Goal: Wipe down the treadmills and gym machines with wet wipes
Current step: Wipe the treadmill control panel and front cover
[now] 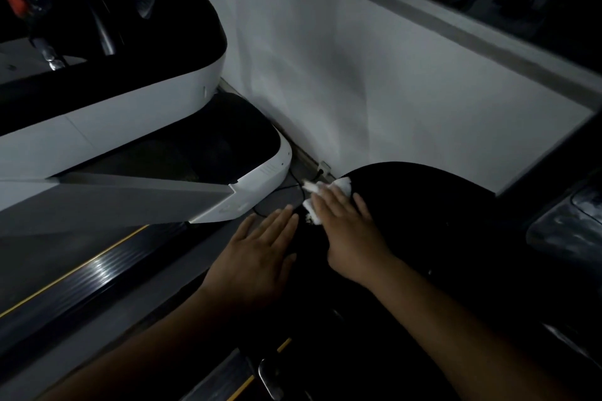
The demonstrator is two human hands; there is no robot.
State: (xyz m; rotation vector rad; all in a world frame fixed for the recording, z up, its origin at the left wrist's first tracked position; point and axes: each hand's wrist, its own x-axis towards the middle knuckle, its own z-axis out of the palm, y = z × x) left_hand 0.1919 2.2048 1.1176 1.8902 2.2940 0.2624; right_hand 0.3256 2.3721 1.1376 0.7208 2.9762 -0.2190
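Dimly, the right hand [350, 234] presses a white wet wipe [312, 213] onto the black treadmill cover [423, 198], fingers straight, grip apart; the hand hides most of the wipe. The left hand [257, 254] lies flat just beside, grip likewise apart, the cover's near edge lost in darkness.

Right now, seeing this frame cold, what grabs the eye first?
The white wet wipe under the flat right hand, bright against the black treadmill hood at centre right. The left hand is spread flat beside it. At left, a white-trimmed neighbouring treadmill stands against the pale wall.
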